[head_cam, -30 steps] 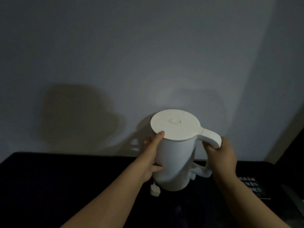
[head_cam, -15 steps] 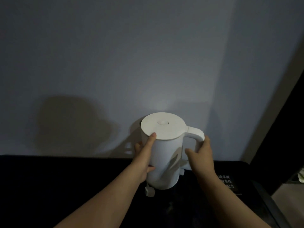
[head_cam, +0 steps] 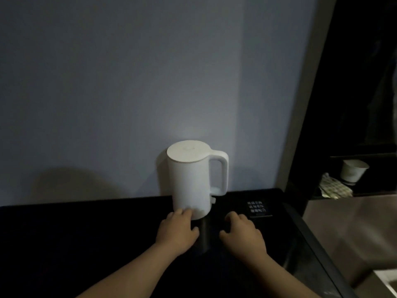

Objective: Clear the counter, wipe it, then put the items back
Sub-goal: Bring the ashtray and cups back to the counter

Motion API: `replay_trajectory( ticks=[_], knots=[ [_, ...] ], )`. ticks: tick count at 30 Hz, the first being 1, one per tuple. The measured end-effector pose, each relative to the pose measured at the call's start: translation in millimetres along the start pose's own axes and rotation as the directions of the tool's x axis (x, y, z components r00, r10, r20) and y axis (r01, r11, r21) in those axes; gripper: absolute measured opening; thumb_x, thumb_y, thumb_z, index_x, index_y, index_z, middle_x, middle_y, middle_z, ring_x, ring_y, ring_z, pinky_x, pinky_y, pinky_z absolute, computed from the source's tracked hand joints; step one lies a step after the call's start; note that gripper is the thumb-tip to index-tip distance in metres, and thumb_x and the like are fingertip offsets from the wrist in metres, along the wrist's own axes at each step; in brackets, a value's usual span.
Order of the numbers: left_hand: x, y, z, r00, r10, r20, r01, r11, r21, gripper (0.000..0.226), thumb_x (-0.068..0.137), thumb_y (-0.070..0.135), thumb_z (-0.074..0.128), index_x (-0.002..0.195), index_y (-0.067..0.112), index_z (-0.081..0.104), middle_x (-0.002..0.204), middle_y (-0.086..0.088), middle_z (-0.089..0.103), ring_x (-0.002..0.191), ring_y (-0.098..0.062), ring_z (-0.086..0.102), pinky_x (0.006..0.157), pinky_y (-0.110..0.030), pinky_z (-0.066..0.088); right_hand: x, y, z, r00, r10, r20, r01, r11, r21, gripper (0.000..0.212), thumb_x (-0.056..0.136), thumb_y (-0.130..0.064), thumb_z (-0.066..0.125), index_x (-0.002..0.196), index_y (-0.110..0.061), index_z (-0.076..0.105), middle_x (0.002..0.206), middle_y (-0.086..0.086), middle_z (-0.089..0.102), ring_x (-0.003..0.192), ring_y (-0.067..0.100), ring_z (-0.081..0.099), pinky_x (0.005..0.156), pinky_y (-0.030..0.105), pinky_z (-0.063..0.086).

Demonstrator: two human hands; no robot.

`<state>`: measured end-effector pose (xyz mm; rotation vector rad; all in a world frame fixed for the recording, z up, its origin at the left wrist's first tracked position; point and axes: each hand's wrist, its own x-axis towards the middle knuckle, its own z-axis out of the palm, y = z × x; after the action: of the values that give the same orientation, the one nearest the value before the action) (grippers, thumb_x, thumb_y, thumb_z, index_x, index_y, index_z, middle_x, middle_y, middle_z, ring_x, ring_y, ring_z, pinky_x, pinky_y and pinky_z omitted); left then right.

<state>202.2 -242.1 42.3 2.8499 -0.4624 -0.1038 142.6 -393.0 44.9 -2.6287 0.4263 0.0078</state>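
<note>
Touching our relaxed left hand (head_cam: 176, 230) to the base of the upright white kettle (head_cam: 189, 181) on the black counter (head_cam: 86, 233), right hand (head_cam: 241, 234) empty and loosely curled nearby, we judge it rigid, smooth, best lifted by its handle (head_cam: 223, 168).

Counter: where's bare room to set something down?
Free: the counter stretch left of the white kettle, back to the wall; it looks bare, though dim. Crowded: right of centre, where kettle, left hand, right hand and printed label cluster.

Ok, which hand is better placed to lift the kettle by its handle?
Right, probably: the kettle turns its handle toward the right hand, while the left hand sits at its base, opposite.
</note>
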Motion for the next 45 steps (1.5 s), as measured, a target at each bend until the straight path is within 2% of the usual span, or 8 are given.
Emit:
replay_trajectory(
  ticks=[4,8,15,18,21,33,40,45],
  knots=[
    [-53.0,26.3,15.7,0.989,0.140,0.056,-0.144,0.987,0.066,0.037,0.092,0.036,0.046,0.127,0.023,0.045,0.129,-0.001,0.047,0.121,-0.022,0.045,0.097,-0.033,0.040,-60.9,26.5,2.0,0.999,0.021,0.027,-0.019,0.998,-0.057,0.036,0.088,-0.038,0.049,0.122,-0.025,0.047,0.122,0.000,0.051,0.113,0.018,0.050,0.093,0.033,0.044],
    [-104.5,54.0,36.6,0.971,0.223,0.091,-0.225,0.974,0.009,0.034,0.093,0.035,0.046,0.124,0.024,0.048,0.125,0.001,0.049,0.117,-0.020,0.047,0.096,-0.032,0.040,-120.2,60.7,0.5,0.999,0.045,0.015,-0.044,0.997,-0.070,0.032,0.090,-0.037,0.048,0.120,-0.026,0.047,0.117,-0.003,0.051,0.108,0.015,0.051,0.091,0.031,0.045],
    [-157.7,138.6,68.4,0.905,0.393,0.162,-0.395,0.918,-0.021,0.036,0.094,0.034,0.045,0.128,0.023,0.048,0.127,0.001,0.050,0.118,-0.020,0.046,0.099,-0.034,0.039,-200.9,140.8,-21.4,0.985,0.170,-0.038,-0.171,0.984,-0.047,0.011,0.089,-0.034,0.047,0.095,-0.026,0.043,0.101,-0.003,0.049,0.103,0.018,0.052,0.079,0.030,0.040],
    [-171.0,191.5,85.1,0.859,0.471,0.203,-0.475,0.879,-0.030,0.036,0.094,0.034,0.044,0.128,0.022,0.049,0.127,0.000,0.050,0.117,-0.020,0.047,0.099,-0.035,0.040,-224.6,189.2,-38.6,0.967,0.245,-0.075,-0.249,0.966,-0.065,0.025,0.088,-0.035,0.046,0.109,-0.021,0.050,0.114,0.001,0.053,0.111,0.022,0.052,0.083,0.031,0.041],
    [-183.4,261.1,108.7,0.823,0.524,0.220,-0.535,0.845,-0.009,0.034,0.094,0.033,0.044,0.125,0.021,0.050,0.125,-0.001,0.051,0.117,-0.022,0.047,0.099,-0.036,0.040,-246.8,250.7,-60.5,0.937,0.332,-0.111,-0.338,0.940,-0.037,0.030,0.088,-0.037,0.046,0.113,-0.022,0.052,0.115,0.001,0.054,0.111,0.022,0.052,0.084,0.032,0.044],
    [-222.7,564.2,208.2,0.716,0.615,0.329,-0.652,0.758,0.003,0.035,0.092,0.030,0.041,0.125,0.020,0.050,0.125,-0.002,0.052,0.117,-0.024,0.047,0.097,-0.038,0.041,-315.2,526.1,-178.7,0.845,0.526,-0.092,-0.527,0.850,0.016,0.027,0.089,-0.033,0.050,0.115,-0.025,0.054,0.119,-0.004,0.056,0.107,0.014,0.055,0.092,0.028,0.048],
    [-205.7,675.4,257.1,0.677,0.626,0.387,-0.665,0.746,-0.043,0.036,0.093,0.029,0.042,0.127,0.022,0.050,0.126,-0.001,0.052,0.117,-0.022,0.047,0.096,-0.035,0.043,-311.5,634.1,-212.2,0.788,0.615,0.012,-0.615,0.787,0.059,0.027,0.091,-0.033,0.050,0.116,-0.025,0.053,0.116,-0.005,0.056,0.101,0.010,0.054,0.085,0.023,0.048],
    [-161.7,748.3,290.7,0.651,0.638,0.410,-0.681,0.730,-0.054,0.036,0.093,0.031,0.043,0.127,0.021,0.050,0.125,-0.002,0.053,0.115,-0.022,0.049,0.094,-0.036,0.046,-275.5,705.8,-242.3,0.766,0.641,0.052,-0.643,0.763,0.065,0.027,0.092,-0.031,0.050,0.118,-0.023,0.052,0.116,-0.003,0.054,0.099,0.009,0.055,0.087,0.023,0.049]
  ],
)
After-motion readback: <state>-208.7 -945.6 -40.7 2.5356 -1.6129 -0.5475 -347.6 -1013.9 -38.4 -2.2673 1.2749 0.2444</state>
